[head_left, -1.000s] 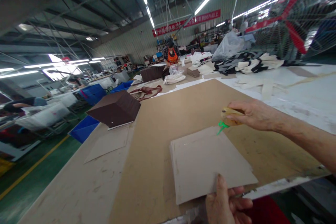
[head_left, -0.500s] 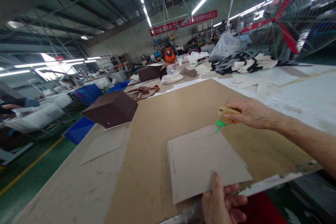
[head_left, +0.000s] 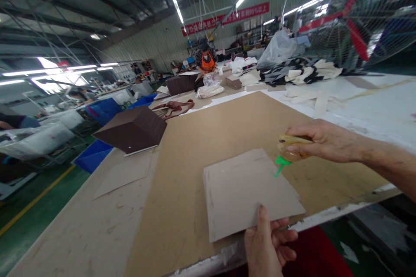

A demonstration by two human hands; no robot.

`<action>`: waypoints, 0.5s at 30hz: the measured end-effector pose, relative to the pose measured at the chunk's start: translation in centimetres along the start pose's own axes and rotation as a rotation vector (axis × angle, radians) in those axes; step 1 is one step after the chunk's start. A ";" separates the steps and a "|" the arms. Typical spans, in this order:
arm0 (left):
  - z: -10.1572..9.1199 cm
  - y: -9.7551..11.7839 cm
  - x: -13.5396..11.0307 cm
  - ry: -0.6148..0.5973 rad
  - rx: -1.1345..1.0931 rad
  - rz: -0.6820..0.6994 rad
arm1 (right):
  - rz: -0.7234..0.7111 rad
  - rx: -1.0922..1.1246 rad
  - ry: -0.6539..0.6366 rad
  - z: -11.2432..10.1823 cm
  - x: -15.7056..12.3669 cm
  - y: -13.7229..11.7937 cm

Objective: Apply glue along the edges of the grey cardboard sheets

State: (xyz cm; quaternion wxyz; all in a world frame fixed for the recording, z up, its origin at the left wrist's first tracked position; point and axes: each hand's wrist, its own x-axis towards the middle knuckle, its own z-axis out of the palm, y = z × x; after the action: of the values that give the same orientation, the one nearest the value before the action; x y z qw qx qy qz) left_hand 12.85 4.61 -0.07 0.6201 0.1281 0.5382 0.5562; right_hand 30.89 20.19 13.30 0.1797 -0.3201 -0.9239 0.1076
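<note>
My right hand (head_left: 328, 138) is closed around a squeeze bottle (head_left: 294, 147) of yellowish-brown stuff, tipped over so its green nozzle (head_left: 280, 165) points down. The nozzle is over the right side of a small stack of grey-beige cardboard sheets (head_left: 250, 190); I cannot tell whether it touches them. At the stack's near edge, my left hand (head_left: 268, 242) pinches the cardboard, thumb on top and fingers curled below the edge. The sheets lie slightly out of line on a large brown board (head_left: 182, 173).
A tall dark brown stack (head_left: 133, 130) stands to the left, with a loose sheet (head_left: 123, 177) before it. Behind lie brown straps (head_left: 175, 108) and black and white strips (head_left: 302, 71). A large red-bladed fan (head_left: 351, 13) is at right. A person in an orange apron (head_left: 207, 60) works farther back.
My right hand has moved the bottle a little right and towards me, along the sheets' right side. My left hand keeps its hold on the cardboard; the whole view has shifted slightly.
</note>
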 end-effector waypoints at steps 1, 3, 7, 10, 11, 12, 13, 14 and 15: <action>0.1 0.0 -0.1 0.007 -0.002 0.002 | 0.004 -0.035 0.030 0.3 0.2 0.1; 0.1 0.0 -0.1 0.016 -0.009 0.008 | -0.001 -0.098 0.088 0.7 0.4 0.2; 0.1 0.0 -0.1 0.019 -0.007 0.009 | -0.042 -0.074 0.078 0.8 0.2 0.4; 0.2 0.0 -0.2 0.021 -0.020 0.018 | -0.053 -0.021 0.041 0.6 -0.3 0.3; 0.3 0.1 -0.3 0.025 -0.029 0.022 | -0.049 -0.015 0.046 0.6 -0.4 0.2; 0.4 0.2 -0.4 0.030 -0.037 0.026 | -0.042 -0.012 0.057 0.6 -0.5 0.1; 0.5 0.3 -0.5 0.032 -0.038 0.023 | -0.033 -0.010 0.066 0.6 -0.7 0.0; 0.5 0.4 -0.6 0.033 -0.035 0.018 | -0.027 -0.006 0.068 0.7 -0.9 -0.2; 0.6 0.5 -0.7 0.034 -0.034 0.020 | -0.027 0.002 0.058 0.7 -1.3 -0.4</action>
State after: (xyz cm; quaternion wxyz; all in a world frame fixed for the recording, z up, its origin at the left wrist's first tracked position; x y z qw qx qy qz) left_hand 13.22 4.45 0.87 0.6074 0.1133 0.5379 0.5735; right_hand 31.32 19.06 12.43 0.2081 -0.3104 -0.9225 0.0970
